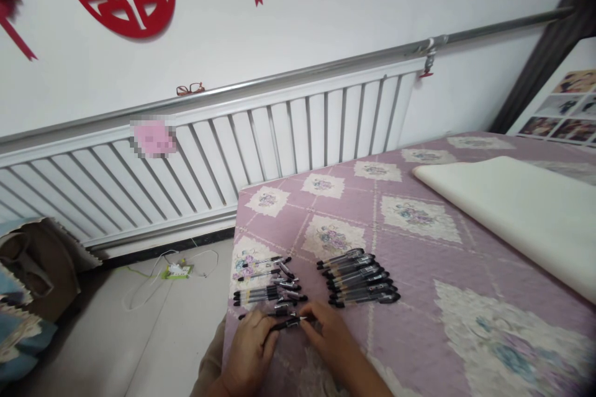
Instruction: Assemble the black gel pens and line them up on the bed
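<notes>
My left hand [251, 347] is closed around a black pen [287, 324], whose pale tip points right. The fingers of my right hand [329, 336] pinch together just past that tip. A small dark piece that looks like a pen cap shows between them, partly hidden. Just beyond my hands lies a loose group of pens [256, 294] in rows, with several separate dark caps [288, 285] at their right ends. To the right of these, a neat stack of capped pens [358, 279] lies side by side, black ends facing right.
The pens lie on a purple flowered cloth [344, 198] covering the surface. A cream folded sheet or pad [516, 205] rests at the right. Behind runs a white radiator [279, 136] with glasses [190, 89] above it. A power strip [177, 271] sits on the floor at left.
</notes>
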Action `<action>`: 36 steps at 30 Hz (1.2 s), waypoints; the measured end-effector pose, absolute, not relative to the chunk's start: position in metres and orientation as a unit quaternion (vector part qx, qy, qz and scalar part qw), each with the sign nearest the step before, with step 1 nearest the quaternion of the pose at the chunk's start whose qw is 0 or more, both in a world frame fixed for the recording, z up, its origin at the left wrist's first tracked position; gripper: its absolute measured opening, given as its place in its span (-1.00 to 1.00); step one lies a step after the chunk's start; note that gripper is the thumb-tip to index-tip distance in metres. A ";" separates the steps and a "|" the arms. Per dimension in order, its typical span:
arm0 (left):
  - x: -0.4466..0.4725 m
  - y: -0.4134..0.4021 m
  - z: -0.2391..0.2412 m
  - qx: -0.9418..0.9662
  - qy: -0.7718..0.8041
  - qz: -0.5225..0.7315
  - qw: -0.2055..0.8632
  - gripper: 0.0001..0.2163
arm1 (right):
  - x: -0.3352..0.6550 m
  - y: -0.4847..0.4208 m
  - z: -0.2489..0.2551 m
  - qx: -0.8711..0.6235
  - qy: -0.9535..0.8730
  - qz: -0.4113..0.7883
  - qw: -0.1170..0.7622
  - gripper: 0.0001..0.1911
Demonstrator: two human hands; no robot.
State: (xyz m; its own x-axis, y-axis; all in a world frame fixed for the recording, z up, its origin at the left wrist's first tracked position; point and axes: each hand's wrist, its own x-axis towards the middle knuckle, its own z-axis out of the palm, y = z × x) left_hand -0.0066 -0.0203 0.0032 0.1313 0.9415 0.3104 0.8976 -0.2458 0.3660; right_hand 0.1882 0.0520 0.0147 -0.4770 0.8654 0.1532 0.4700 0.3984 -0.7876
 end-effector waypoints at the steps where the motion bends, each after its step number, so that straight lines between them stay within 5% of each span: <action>1: -0.007 -0.020 0.002 0.747 0.616 0.247 0.041 -0.82 | 0.189 0.053 0.014 -0.431 -0.788 0.338 0.281 -0.88; 18: -0.009 -0.023 -0.001 0.792 0.573 0.211 -0.016 -0.67 | 0.166 0.036 0.006 -0.396 -0.838 0.257 0.273 -0.83; 27: -0.005 -0.021 0.003 0.786 0.578 0.221 -0.009 -0.88 | 0.164 0.036 -0.002 -0.367 -0.859 0.240 0.264 -0.81; 36: -0.003 -0.022 0.004 0.784 0.568 0.250 -0.020 -0.79 | 0.165 0.038 -0.004 -0.361 -0.863 0.236 0.263 -0.82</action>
State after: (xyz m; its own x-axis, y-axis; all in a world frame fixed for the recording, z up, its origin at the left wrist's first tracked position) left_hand -0.0030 -0.0216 0.0045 0.2290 0.8806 0.4148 0.9009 -0.3531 0.2523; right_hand 0.1652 0.0379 -0.0038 -0.6015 0.7468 0.2838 0.4980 0.6283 -0.5977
